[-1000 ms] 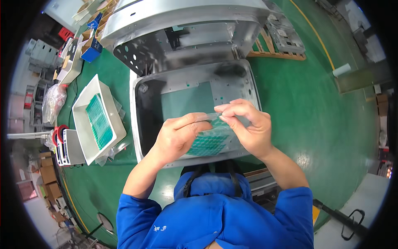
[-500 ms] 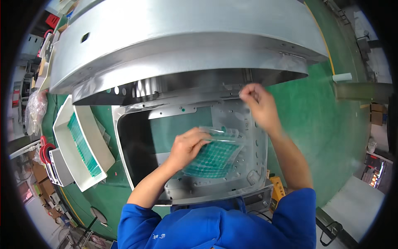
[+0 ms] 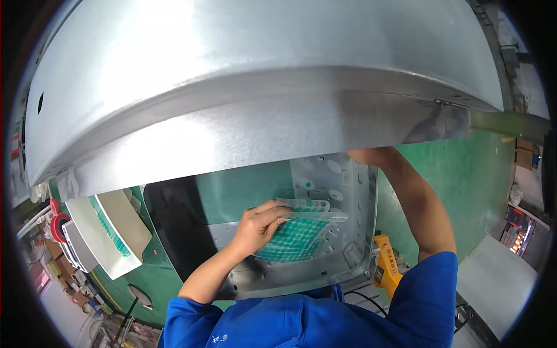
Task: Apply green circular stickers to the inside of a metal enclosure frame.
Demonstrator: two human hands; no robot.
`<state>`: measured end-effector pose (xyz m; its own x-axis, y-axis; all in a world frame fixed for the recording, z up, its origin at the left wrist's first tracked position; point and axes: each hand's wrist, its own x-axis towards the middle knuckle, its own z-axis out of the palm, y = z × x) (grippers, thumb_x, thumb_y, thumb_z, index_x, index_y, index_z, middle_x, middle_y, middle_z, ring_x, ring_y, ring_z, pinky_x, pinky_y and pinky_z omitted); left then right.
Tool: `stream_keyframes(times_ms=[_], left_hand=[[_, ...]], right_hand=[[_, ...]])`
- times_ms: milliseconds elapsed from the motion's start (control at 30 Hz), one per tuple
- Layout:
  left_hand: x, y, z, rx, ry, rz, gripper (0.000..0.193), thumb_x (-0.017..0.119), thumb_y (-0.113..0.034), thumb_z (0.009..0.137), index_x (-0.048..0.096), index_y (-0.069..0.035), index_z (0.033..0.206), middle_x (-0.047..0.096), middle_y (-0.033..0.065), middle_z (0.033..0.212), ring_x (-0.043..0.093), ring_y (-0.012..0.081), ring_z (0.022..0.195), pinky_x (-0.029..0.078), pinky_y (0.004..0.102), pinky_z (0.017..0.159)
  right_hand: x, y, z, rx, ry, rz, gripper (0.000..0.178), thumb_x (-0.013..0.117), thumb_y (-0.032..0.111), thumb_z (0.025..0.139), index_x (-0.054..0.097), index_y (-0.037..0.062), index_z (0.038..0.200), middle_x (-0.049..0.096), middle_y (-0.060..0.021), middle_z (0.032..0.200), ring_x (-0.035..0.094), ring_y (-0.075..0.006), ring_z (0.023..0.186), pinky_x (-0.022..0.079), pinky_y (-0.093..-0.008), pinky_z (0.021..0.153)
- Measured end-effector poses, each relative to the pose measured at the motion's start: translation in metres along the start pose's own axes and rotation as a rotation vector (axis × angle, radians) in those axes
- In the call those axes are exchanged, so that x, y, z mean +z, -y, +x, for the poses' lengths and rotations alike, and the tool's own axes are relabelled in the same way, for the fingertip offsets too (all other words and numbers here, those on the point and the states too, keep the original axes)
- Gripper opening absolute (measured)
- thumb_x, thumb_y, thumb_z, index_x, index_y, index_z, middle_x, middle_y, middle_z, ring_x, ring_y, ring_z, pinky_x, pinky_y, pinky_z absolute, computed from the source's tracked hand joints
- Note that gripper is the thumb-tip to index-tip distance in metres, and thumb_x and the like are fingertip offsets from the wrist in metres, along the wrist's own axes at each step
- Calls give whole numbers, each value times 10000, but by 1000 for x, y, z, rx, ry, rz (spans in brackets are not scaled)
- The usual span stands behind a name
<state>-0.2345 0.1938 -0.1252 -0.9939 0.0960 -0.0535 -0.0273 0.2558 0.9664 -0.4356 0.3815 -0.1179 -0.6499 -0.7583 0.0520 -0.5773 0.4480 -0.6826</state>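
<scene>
My left hand (image 3: 258, 223) pinches a clear sheet of round green stickers (image 3: 296, 235) and holds it over the floor of an open grey metal housing (image 3: 348, 267). My right forearm (image 3: 415, 203) reaches up and away, and the hand itself is hidden behind a large curved sheet-metal cover (image 3: 261, 87) that fills the upper half of the view. Only the wrist shows at the cover's lower edge. The housing floor has round holes and a wide dark opening (image 3: 174, 226) on its left.
A white tray (image 3: 116, 232) with another green sticker sheet stands at the left on the green floor. A red tape roll (image 3: 58, 226) lies beside it. A yellow tool (image 3: 386, 267) sits just right of the housing. Green floor (image 3: 464, 180) lies to the right.
The view has dipped closer under the metal cover, which now fills the top. My right hand left the sticker sheet, rose and went out of sight; my left hand still holds the sheet.
</scene>
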Motion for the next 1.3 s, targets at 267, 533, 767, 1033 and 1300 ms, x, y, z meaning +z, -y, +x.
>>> stream_keyframes(times_ms=[267, 533, 767, 1033, 1300], left_hand=[[3, 2, 0, -37, 3, 0, 133, 613, -14, 718, 609, -30, 850, 601, 101, 897, 592, 247, 685, 477, 298, 555], [7, 4, 1, -34, 3, -18, 115, 609, -3, 727, 607, -16, 841, 604, 108, 890, 598, 238, 706, 482, 288, 577], [9, 6, 2, -29, 13, -28, 127, 614, -10, 720, 610, -29, 846, 603, 99, 901, 597, 241, 706, 486, 293, 566], [15, 5, 1, -7, 7, -38, 125, 616, -38, 730, 608, -26, 854, 600, 96, 907, 598, 236, 701, 493, 291, 571], [17, 5, 3, 2, 27, -57, 131, 618, -43, 729, 606, -25, 859, 600, 93, 905, 599, 240, 698, 494, 291, 569]], right_hand=[[-10, 18, 2, -217, -144, -345, 43, 559, 35, 733, 590, 29, 762, 591, -97, 747, 563, -253, 674, 459, -352, 608], [-3, 13, -1, -316, -308, -396, 32, 556, 19, 679, 579, 30, 698, 577, -94, 669, 547, -252, 584, 449, -353, 533], [-7, 21, -2, -250, -260, -327, 44, 556, 5, 674, 583, 28, 701, 582, -101, 675, 547, -255, 588, 447, -353, 536], [-6, 25, 2, -148, -157, -303, 46, 559, 15, 686, 586, 29, 720, 587, -101, 698, 554, -255, 622, 453, -355, 569], [4, 9, -7, -175, -204, -230, 44, 566, 35, 693, 589, 36, 730, 590, -90, 703, 557, -245, 630, 455, -353, 585]])
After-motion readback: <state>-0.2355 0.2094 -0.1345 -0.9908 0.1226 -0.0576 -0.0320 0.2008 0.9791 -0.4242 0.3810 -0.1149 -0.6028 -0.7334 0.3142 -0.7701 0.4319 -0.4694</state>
